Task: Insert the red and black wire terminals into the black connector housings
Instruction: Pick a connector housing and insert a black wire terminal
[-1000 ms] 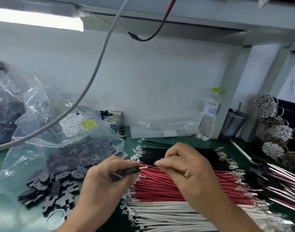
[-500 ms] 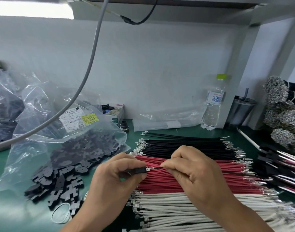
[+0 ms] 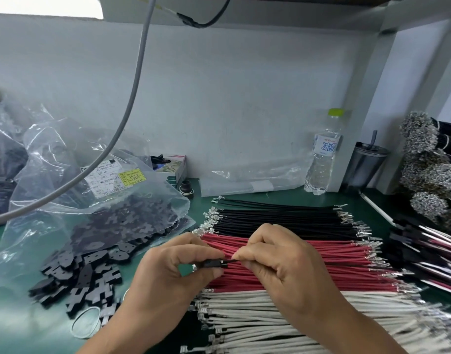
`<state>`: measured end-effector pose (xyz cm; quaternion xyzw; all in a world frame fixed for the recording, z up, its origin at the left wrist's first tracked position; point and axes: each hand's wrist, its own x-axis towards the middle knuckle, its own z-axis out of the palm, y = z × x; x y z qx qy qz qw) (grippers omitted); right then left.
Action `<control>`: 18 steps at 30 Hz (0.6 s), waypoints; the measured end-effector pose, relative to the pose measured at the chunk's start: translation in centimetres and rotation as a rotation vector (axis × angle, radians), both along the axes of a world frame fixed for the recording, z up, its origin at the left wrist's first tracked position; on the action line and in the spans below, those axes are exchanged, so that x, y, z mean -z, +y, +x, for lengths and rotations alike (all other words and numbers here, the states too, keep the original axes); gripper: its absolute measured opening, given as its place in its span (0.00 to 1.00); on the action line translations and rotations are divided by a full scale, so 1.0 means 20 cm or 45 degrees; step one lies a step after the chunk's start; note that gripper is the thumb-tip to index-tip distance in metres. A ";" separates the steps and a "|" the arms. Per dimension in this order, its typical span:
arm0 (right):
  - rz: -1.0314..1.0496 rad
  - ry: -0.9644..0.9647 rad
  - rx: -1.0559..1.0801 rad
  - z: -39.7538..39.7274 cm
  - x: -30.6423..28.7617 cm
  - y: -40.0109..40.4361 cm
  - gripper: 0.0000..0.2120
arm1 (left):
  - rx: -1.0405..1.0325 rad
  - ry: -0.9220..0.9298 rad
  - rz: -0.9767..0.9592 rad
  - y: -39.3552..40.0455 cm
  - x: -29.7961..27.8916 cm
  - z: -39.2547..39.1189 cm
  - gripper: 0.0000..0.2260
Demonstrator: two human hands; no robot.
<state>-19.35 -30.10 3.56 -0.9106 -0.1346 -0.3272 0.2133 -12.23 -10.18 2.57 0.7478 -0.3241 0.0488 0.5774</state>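
- Head view, lower centre of the frame: the left hand (image 3: 168, 273) pinches a small black plastic connector housing (image 3: 211, 263) between thumb and curled fingers.
- Just right of it, the right hand (image 3: 283, 267) has its fingertips closed on a thin black wire (image 3: 230, 261) whose end meets the housing.
- Behind and beneath the hands, rows of black wires (image 3: 283, 218), red wires (image 3: 347, 261) and white wires (image 3: 270, 318) lie on the green bench mat (image 3: 14, 328).
- At lower left, loose flat black housings (image 3: 78, 282) spill from a clear plastic bag (image 3: 91, 200).
- At right, by the wall, stands a clear water bottle with a green cap (image 3: 322, 159).
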 end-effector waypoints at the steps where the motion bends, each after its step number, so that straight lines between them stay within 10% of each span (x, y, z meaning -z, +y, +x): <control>1: -0.012 -0.005 0.004 0.00 0.01 0.01 0.09 | -0.002 -0.003 0.007 0.00 0.00 0.00 0.08; 18: -0.017 -0.025 0.039 0.01 0.02 0.02 0.05 | -0.038 0.022 0.049 0.00 0.00 -0.01 0.11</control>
